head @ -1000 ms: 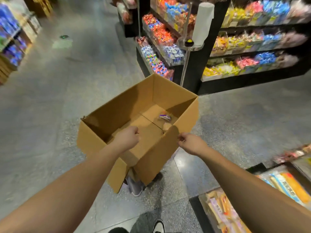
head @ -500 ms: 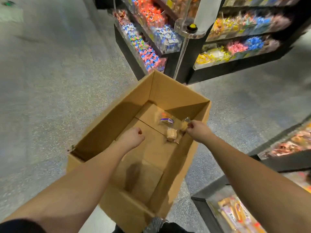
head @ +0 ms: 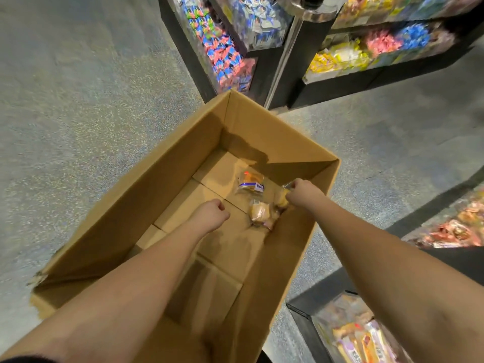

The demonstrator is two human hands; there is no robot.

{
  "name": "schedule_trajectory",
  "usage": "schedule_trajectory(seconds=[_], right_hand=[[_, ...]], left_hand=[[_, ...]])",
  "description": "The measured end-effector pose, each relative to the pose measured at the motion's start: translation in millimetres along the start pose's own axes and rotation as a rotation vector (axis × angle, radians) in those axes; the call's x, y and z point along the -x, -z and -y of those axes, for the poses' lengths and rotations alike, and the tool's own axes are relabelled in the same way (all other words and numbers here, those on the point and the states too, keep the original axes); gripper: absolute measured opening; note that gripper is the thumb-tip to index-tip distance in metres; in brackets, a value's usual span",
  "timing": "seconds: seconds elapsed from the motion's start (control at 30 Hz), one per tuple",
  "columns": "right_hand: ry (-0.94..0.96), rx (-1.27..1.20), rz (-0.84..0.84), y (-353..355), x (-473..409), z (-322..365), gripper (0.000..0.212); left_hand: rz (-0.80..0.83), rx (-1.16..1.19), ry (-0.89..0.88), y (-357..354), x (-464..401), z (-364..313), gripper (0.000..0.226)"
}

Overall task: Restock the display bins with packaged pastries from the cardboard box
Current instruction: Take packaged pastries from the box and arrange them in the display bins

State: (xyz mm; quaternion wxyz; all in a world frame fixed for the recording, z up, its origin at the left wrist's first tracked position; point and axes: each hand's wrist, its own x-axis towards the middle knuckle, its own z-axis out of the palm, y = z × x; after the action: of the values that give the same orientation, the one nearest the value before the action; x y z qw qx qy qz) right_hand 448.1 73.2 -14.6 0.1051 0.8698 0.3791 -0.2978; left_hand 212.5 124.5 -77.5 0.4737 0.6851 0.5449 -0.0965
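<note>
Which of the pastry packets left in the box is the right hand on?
The packet against the box's right wall, in the right hand. The blue-labelled packet and the plain one lie untouched on the box floor.

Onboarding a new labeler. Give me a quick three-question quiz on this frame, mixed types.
1. True or false: the box is nearly full of pastries.
2. Which hand has closed on a pastry pack at the box's right wall? A) left B) right
3. Fill in: the left hand is a closed ____ holding nothing visible.

Key:
1. False: only about three packs show, one being the blue-label pack.
2. B, the right hand.
3. fist
</note>
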Motion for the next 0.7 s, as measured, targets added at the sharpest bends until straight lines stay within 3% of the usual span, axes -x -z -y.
schedule_trajectory(seconds=[0.27, 0.47, 0.7], right_hand=[[0.102, 0.421, 0.215, -17, -116, -5, 0.051], [0.274, 0.843, 0.409, -19, -170, 0, 0.048], [0.402, 1.15, 0.55, -47, -202, 3, 0.063]], left_hand=[[0.062, 0.172, 0.169, -60, -75, -19, 0.024], [0.12, 0.32, 0.265, -114, -131, -31, 0.046], [0.033, 0.366, 0.408, -164, -171, -39, 0.041]])
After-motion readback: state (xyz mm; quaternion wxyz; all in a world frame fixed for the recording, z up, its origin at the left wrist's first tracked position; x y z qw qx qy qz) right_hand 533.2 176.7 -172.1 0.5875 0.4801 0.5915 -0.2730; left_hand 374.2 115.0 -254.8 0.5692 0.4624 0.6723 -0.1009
